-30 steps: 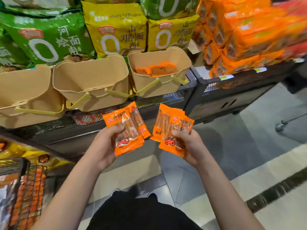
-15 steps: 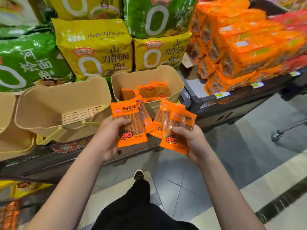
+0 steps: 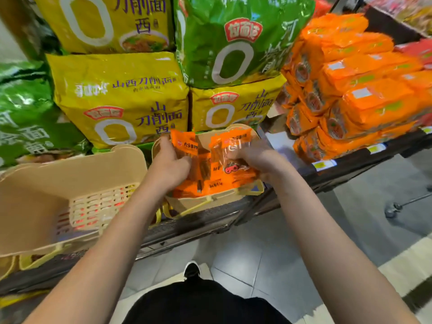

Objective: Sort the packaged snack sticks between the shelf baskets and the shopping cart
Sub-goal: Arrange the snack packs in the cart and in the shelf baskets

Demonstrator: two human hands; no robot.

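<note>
Both hands are inside the right-hand beige shelf basket [image 3: 205,206]. My left hand [image 3: 167,166] grips a few orange snack stick packets [image 3: 184,146], held upright over the basket's left side. My right hand [image 3: 261,160] grips another bunch of orange snack stick packets [image 3: 233,148] over the basket's right side. More orange packets [image 3: 217,184] lie in the basket beneath both hands. The image is blurred around the right hand. No shopping cart shows in this view.
A larger beige basket [image 3: 46,183] with a slotted wall sits to the left on the black wire shelf [image 3: 210,220]. Yellow and green noodle bags [image 3: 121,99] stack behind. Orange noodle packs [image 3: 364,90] pile at right. Grey floor tiles and my shoe [image 3: 191,268] are below.
Both hands have moved up and forward from in front of the shelf into the right-hand basket, carrying their packets. The view has shifted closer to the shelf.
</note>
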